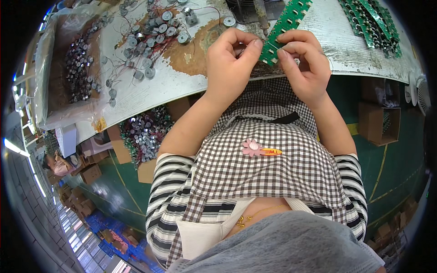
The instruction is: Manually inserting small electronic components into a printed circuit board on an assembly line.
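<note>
A long green circuit board strip (pixel 287 22) with small pale parts slants down to the bench's front edge, its lower end between my hands. On its left side my left hand (pixel 233 61) is closed, thumb against the curled index finger; what lies inside is hidden. The fingers of my right hand (pixel 307 63) are bent together at the board's right edge, where a thin wire seems to cross the board. What they pinch is too small to make out. Just beyond the board's left edge, a soldering iron (pixel 261 14) points down.
Small round metal motors (pixel 159 29) with red wires lie heaped on the worn white bench (pixel 191 82). A plastic-lined box (pixel 50 73) of motors stands left. More green boards (pixel 371 25) are stacked far right. Below are a carton of motors (pixel 143 136) and a cardboard box (pixel 378 123).
</note>
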`<state>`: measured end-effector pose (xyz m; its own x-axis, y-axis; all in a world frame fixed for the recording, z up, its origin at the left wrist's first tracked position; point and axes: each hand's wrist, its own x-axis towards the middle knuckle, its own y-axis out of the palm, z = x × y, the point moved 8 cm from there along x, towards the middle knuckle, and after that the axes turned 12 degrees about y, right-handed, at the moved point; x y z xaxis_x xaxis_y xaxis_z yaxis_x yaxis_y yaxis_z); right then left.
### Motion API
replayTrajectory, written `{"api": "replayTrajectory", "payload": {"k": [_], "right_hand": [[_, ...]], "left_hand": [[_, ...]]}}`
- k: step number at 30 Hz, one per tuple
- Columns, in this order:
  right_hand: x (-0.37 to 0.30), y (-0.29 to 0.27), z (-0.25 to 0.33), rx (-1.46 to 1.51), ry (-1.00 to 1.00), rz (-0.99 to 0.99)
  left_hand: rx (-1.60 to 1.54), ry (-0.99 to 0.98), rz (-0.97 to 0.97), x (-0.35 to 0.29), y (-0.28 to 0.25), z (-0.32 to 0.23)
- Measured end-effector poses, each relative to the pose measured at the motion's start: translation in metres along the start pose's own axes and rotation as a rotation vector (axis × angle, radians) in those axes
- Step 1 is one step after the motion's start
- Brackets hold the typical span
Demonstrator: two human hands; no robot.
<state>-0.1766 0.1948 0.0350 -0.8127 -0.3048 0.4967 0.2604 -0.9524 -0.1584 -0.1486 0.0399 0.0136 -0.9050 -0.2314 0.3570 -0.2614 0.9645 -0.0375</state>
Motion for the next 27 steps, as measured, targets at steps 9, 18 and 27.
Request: {"api": "replayTrajectory", "payload": {"k": [9,18,27], "right_hand": [[0.005,0.003,0.001,-0.074,-0.009,-0.007],[0.001,0.006,-0.001,-0.085,0.005,0.065],[-0.002,0.002,0.002,-0.020,-0.025,-0.012]], "left_hand": [[-0.048,0.020,-0.045,0.004,0.002,0.003],[-0.017,0.035,-0.054,0.003,0.001,0.000],[-0.095,0.040,-0.053,-0.002,-0.001,-0.001]]}}
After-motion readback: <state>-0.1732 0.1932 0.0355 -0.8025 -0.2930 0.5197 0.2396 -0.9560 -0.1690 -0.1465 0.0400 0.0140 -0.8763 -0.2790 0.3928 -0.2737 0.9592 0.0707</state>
